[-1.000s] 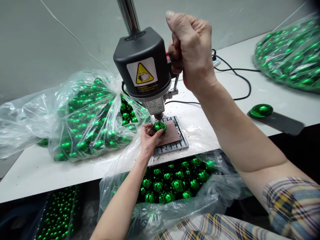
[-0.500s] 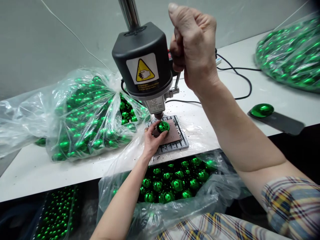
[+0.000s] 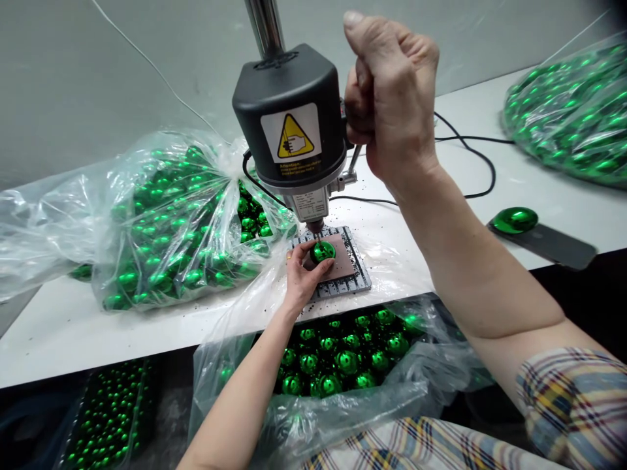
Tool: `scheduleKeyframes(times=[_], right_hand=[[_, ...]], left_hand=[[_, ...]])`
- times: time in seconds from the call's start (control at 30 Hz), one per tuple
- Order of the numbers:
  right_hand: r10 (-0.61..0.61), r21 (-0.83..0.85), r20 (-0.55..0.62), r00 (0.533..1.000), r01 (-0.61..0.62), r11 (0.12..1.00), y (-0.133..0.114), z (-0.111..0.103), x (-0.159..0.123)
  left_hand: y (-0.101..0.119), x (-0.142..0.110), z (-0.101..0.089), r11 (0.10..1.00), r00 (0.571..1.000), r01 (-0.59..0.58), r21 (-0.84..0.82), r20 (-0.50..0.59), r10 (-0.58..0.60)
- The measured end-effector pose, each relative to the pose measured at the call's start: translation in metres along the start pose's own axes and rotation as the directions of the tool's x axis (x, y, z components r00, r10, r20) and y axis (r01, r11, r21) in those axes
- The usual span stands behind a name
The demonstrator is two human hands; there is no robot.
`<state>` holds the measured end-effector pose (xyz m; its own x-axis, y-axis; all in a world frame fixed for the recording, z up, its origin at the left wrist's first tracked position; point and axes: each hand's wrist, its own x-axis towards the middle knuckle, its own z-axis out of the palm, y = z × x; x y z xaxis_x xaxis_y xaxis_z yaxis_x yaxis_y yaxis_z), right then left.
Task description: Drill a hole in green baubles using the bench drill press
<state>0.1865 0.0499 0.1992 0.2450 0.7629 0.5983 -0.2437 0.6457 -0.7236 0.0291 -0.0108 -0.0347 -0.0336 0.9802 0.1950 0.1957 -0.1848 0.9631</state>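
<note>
My left hand [image 3: 301, 274] pinches a shiny green ball [image 3: 322, 251] on the brown pad of a small bench drill's base plate [image 3: 353, 274], right under the drill tip. The drill's black motor head [image 3: 292, 121] carries a yellow warning sticker. My right hand [image 3: 392, 98] is closed in a fist round the drill's feed lever beside the head; the lever itself is mostly hidden by the fingers.
A clear bag of green balls [image 3: 161, 222] lies left of the drill on the white table [image 3: 68, 333]. Another open bag [image 3: 343, 365] sits below the table edge. A third bag [image 3: 573, 111] is far right. One green ball [image 3: 513, 220] rests on a dark phone [image 3: 553, 245]. A black cable [image 3: 470, 156] crosses behind.
My left hand shifted the green ball slightly right, under the drill tip. The drill head sits a little lower, and my right fist has stayed on the lever.
</note>
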Motion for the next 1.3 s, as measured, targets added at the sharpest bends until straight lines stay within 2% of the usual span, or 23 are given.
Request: scheduleKeyframes(times=[0.2, 0.33, 0.5, 0.7, 0.77, 1.03, 1.2, 1.3], right_hand=[[-0.180, -0.099, -0.022, 0.983, 0.177, 0.979, -0.002, -0.005, -0.028], [-0.318, -0.070, -0.034, 0.947, 0.316, 0.946, 0.005, -0.012, -0.046], [-0.308, -0.224, -0.050, 0.950, 0.290, 0.930, 0.013, -0.022, -0.065], [-0.207, -0.292, -0.022, 0.978, 0.192, 0.937, 0.021, -0.034, -0.077], [-0.228, -0.266, -0.016, 0.973, 0.216, 0.939, 0.023, -0.036, -0.079], [-0.449, -0.131, 0.034, 0.893, 0.450, 0.884, 0.037, -0.040, -0.089], [-0.573, -0.030, 0.103, 0.813, 0.578, 0.815, 0.052, -0.049, -0.091], [-0.574, -0.025, 0.145, 0.806, 0.583, 0.812, 0.054, -0.050, -0.095]], left_hand=[[-0.003, 0.000, 0.000, 0.999, 1.000, 0.005, -0.045, 0.025, -0.004], [-0.006, 0.000, 0.000, 0.999, 1.000, -0.005, -0.033, 0.019, 0.005], [-0.006, 0.000, 0.000, 1.000, 1.000, -0.005, -0.022, 0.015, 0.006], [-0.008, 0.000, 0.002, 1.000, 1.000, -0.005, -0.029, 0.020, 0.005], [-0.008, 0.000, 0.002, 0.999, 1.000, -0.004, -0.034, 0.015, 0.004], [-0.004, 0.000, 0.001, 1.000, 1.000, -0.010, -0.027, 0.021, 0.010], [0.000, -0.002, -0.001, 1.000, 1.000, -0.013, -0.010, 0.008, 0.013], [0.000, -0.002, -0.001, 1.000, 1.000, -0.016, 0.006, -0.004, 0.016]])
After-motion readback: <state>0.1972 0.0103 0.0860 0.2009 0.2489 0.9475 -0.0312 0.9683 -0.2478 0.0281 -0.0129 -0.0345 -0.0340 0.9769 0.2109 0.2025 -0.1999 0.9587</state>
